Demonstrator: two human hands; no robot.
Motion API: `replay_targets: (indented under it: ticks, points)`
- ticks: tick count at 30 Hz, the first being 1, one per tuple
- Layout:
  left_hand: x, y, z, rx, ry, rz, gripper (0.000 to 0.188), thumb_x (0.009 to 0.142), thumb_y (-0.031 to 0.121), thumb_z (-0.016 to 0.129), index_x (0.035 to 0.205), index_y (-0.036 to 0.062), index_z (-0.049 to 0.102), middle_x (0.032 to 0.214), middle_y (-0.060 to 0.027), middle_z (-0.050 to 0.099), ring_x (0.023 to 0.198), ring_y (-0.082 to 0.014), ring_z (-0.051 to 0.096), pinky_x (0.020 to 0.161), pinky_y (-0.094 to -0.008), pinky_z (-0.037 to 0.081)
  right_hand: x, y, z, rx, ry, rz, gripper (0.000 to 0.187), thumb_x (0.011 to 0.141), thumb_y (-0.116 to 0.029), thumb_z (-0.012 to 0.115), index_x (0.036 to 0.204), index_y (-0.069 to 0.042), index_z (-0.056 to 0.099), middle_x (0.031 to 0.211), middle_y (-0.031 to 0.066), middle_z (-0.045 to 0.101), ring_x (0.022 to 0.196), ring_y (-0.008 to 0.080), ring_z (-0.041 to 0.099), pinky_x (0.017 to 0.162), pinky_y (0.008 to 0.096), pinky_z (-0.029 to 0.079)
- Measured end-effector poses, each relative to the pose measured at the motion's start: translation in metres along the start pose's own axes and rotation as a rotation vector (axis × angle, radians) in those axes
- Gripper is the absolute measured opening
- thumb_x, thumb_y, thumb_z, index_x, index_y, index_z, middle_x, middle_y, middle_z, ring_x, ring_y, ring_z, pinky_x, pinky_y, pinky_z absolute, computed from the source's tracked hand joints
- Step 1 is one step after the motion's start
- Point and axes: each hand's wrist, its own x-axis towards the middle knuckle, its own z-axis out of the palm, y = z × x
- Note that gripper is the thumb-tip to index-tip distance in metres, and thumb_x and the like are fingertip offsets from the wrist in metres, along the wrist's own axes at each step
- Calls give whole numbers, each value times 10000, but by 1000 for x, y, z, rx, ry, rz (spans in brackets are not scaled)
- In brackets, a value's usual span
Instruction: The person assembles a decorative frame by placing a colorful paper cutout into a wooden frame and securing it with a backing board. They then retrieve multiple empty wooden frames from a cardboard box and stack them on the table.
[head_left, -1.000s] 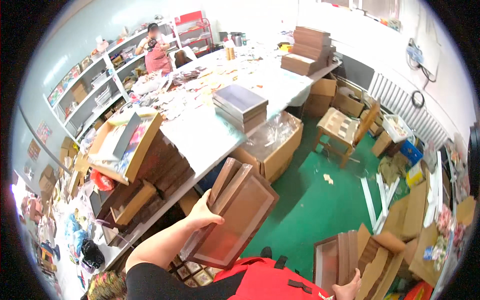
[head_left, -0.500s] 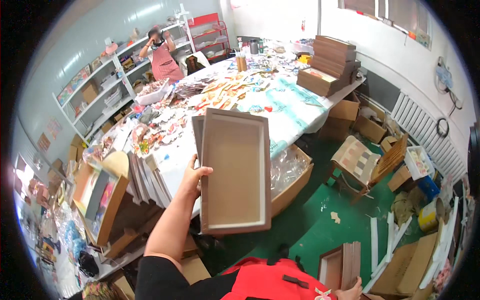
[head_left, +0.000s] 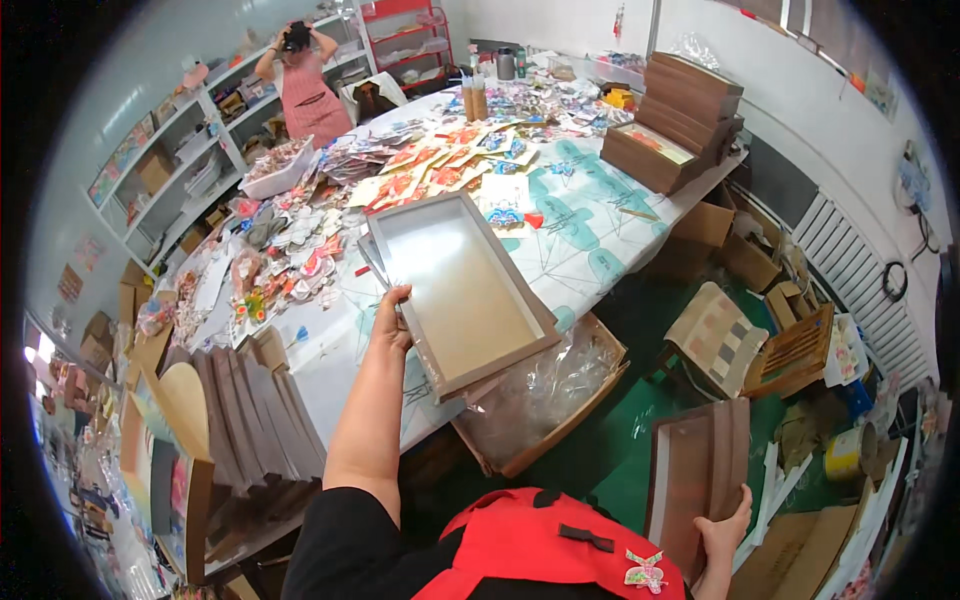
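My left hand (head_left: pixel 392 318) is closed on the left edge of a brown-rimmed shadow box frame (head_left: pixel 465 290), shallow and tilted, with a glossy pale inside. At least one more frame shows behind it, above the table's near edge. At the lower right, my right hand (head_left: pixel 725 530) grips a few similar brown frames (head_left: pixel 712 470) held together on end. Its thumb and fingers are pressed along their outer side.
A long table (head_left: pixel 350 345) carries patterned paper pieces (head_left: pixel 430 165) and stacked brown boxes (head_left: pixel 690 115). An open carton (head_left: pixel 540 430) with clear plastic stands below. More frames (head_left: pixel 245 400) lean at left. A chair (head_left: pixel 715 335) is at right; a person (head_left: pixel 308 90) stands across the table.
The left-hand frames have tilted and now lie farther over the table edge. My right hand has brought its frames up and further into view. The person opposite has raised both hands to the head.
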Motion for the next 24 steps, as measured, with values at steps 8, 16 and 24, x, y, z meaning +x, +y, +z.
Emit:
replay_targets:
  ticks: [8,16,24]
  points:
    - [56,1,-26,51,121,23,444,731,319,638,1070,47,549,997,-126,612,890,-286,603,816,-409,504,47,-85,3,456,15,-200,951,479,-50,684,1349,-117,306,1214,131,452,1112,266,445,954,356,354]
    - [49,1,-25,375,266,211,432,831,280,567,1141,-13,498,1018,-145,586,890,-232,586,753,-388,491,98,-208,5,964,-300,-239,1049,490,-57,742,1395,-88,212,1056,112,571,962,230,570,845,309,447]
    - [-12,-19,-21,460,97,429,573,954,319,398,1396,-16,254,1410,-141,333,1308,-218,284,1076,-337,201,164,-353,53,1120,-1076,-341,776,629,-200,654,1309,2,338,1146,142,519,991,230,559,831,333,475]
